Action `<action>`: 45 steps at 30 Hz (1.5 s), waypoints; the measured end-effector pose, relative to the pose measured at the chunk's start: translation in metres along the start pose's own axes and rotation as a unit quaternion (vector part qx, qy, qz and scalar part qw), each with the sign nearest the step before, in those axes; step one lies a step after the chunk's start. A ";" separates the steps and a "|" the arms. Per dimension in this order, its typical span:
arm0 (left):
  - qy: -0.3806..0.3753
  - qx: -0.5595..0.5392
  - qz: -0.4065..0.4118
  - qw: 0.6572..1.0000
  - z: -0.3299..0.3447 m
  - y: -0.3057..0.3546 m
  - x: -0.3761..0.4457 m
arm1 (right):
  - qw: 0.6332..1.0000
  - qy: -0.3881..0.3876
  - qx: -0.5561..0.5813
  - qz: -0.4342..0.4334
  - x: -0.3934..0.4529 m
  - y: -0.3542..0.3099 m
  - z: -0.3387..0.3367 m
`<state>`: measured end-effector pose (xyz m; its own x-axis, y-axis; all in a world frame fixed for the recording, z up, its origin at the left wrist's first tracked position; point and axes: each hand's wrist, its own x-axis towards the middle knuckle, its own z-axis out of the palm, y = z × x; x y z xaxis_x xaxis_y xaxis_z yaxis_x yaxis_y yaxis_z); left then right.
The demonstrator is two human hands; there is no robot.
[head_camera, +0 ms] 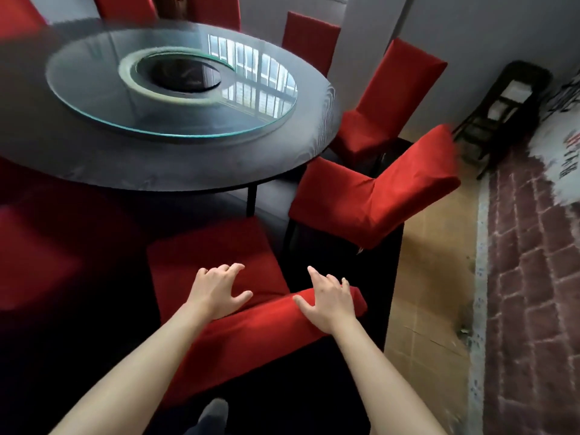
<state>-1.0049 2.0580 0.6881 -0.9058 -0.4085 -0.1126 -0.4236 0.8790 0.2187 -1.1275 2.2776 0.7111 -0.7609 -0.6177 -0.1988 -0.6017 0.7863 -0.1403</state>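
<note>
Head view looks down at a red chair [251,334] right in front of the person, close to the bottom middle of the pic. Its seat points at the table, and its back is nearest to us. The seat's front sits just by the table's edge.

L hand [219,291] is at the top of the chair back, near the left end. Palm is on the cloth, and the fingers are spread wide and bent a bit, out over the seat – not wrapped round anything.

R hand [329,298] lies on the top of the chair back near the right end. Fingers are spread and mostly straight, thumb out to the side. It holds nothing, it just rests there. Both arms are bare and reach out from the bottom of the pic.

Other stuff:
- A big round dark table [62,158] w/ a glass disc [94,105] on top – windows shine in the glass.
- A 2nd red chair [370,196] just to the right of the first one, its back leaning out to the right.
- More red chairs round the table, e.g. one at the far right [386,98].
- A dark folded chair [502,111] against the wall, well apart from the table.
- A tan floor [433,277].
- A dark shoe [213,412] at the very bottom.
</note>
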 end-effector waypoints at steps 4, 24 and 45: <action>0.007 -0.017 -0.075 0.997 0.010 0.018 -0.024 | 0.998 -0.016 0.000 -0.059 0.007 0.016 -0.003; 0.031 0.012 -0.230 0.973 0.033 0.047 -0.111 | 0.992 0.012 -0.052 -0.117 -0.010 0.040 0.021; 0.037 0.035 -0.192 0.980 0.027 0.033 -0.122 | 0.985 0.148 -0.014 -0.086 -0.054 0.032 0.038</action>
<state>-0.9081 2.1436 0.6831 -0.6790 -0.7268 -0.1035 -0.7341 0.6705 0.1070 -1.0967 2.3362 0.6807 -0.6824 -0.7214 0.1181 -0.7309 0.6720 -0.1189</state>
